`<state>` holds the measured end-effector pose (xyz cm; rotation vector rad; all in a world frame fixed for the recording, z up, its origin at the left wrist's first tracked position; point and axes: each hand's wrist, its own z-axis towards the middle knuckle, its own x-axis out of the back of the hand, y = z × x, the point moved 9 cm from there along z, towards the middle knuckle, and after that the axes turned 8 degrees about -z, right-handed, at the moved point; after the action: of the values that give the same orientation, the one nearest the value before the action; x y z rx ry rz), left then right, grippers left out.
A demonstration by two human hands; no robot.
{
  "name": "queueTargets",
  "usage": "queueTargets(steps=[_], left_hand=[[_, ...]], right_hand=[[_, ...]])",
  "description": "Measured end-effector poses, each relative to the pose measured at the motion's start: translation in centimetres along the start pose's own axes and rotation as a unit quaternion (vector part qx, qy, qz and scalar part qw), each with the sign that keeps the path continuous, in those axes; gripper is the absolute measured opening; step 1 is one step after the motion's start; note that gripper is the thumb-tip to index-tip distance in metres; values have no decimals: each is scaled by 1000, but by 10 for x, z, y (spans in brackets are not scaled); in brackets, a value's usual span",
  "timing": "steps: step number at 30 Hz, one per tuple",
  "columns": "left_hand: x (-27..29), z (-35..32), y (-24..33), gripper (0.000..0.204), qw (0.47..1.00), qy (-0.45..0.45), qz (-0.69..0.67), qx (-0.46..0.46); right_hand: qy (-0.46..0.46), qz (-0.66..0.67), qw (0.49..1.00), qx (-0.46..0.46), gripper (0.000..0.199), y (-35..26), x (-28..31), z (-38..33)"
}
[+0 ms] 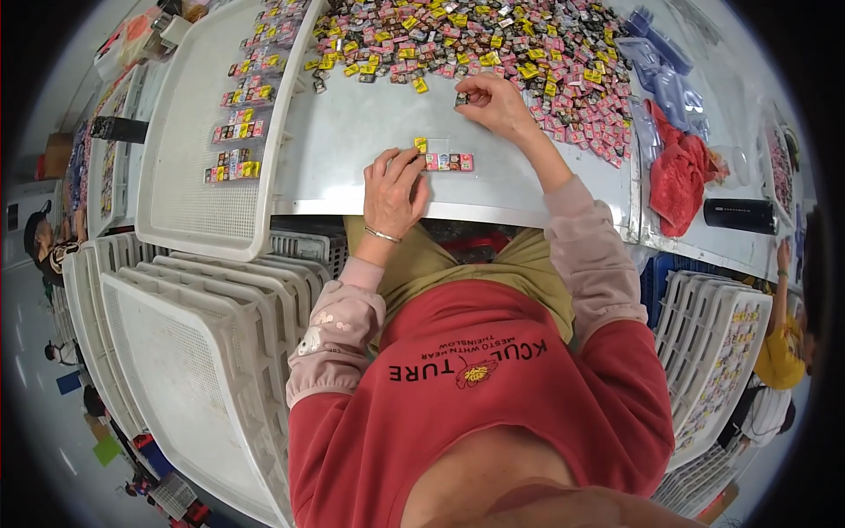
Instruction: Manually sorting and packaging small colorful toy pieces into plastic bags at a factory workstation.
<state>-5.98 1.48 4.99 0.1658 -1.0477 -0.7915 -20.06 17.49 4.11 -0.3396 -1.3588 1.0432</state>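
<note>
A small clear plastic tray point(451, 145) lies near the table's front edge. Along its near side runs a row of small printed blocks point(449, 162), pink, white and dark, and a yellow block point(421, 144) sits at its far left. My left hand point(394, 195) is closed at the tray's left end, its curled fingertips over that corner and hiding part of it. Farther right, just short of the pile, my right hand point(500, 106) pinches a small dark block point(461, 99) between thumb and forefinger.
A large heap of loose blocks point(493, 44) covers the table's far side. At left, a white mesh-bottomed tray point(189, 176) bears filled clear trays point(238, 132). Right are a red cloth point(676, 176), clear plastic trays point(673, 88) and a black cylinder point(739, 216). Stacked white trays point(176, 343) flank me.
</note>
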Motion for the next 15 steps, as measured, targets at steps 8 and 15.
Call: queueTargets(steps=[8,15], left_hand=[[2,3,5,29,1000,0,26,-15],[-4,2,1,27,999,-39,24,-4]], right_hand=[[-119,1,990,69,27,-47,-26,-26],[-120,-149,970,150,19,-61,-67,-31]])
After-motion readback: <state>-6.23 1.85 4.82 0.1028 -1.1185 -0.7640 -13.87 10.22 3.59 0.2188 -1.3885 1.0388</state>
